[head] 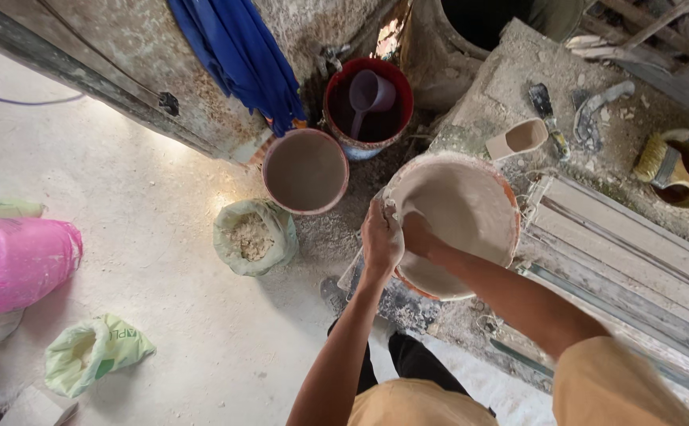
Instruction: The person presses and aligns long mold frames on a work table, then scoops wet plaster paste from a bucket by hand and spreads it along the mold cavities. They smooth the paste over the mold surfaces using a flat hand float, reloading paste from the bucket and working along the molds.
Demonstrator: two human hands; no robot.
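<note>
The person stands over a wide basin (471, 197) coated in pale plaster, which sits at the edge of a rough concrete bench (518, 71) just beside some grey moulding strips (629, 260). The left hand (381, 237) is closed round the basin's near rim, gripping it and seemingly steadying or tipping it. The right hand (417, 234) is down inside the basin, pressed against the wet inner wall; its fingers are sunk in the white mix, so I cannot tell how far they are spread or whether they hold anything. To my eye this is the working-through stage, the hand sweeping the paste off the side of the basin and kneading it smooth. A next move would call for a firm hold on the rim, since the basin looks to overhang the bench and could slip. On the floor nearby stand a bucket of grey slurry (306, 171) and a red bucket (368, 106) with a purple scoop (368, 95) in it, and an open sack of coarse fibre (254, 235) touches the grey bucket. A beige cup (518, 139), a scraper (548, 114) and a brush (672, 170) lie on the bench, well apart from the hands.
</note>
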